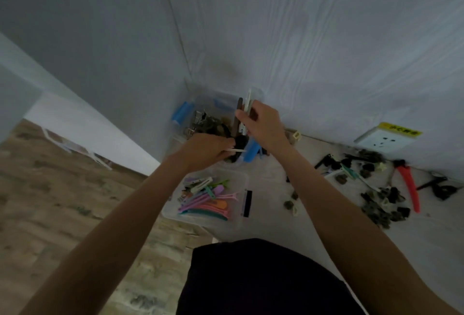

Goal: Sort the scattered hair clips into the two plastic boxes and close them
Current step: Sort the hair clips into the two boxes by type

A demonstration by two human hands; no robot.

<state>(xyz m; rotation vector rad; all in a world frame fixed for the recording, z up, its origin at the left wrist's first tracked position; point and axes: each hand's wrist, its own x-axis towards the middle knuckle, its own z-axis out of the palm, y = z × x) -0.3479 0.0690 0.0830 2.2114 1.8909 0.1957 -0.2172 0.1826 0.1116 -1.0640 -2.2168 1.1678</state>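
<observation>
Two clear plastic boxes stand at the table's left corner. The far box [200, 100] with blue latches holds dark and metal clips. The near box [239, 216] holds several pastel clips [208, 199]. My right hand [263, 124] is over the far box, shut on a few long clips [241, 111], one brown and one white, held upright. My left hand [208, 149] is at the far box's near edge, gripping a thin pale clip [236, 150] and something dark. A scattered pile of dark clips [376, 196] lies on the table to the right.
A red long clip [410, 184] and black clips lie at the far right near a white wall socket [386, 139]. A few small clips [291, 205] lie beside the near box. The wall rises right behind the boxes. Wooden floor lies to the left.
</observation>
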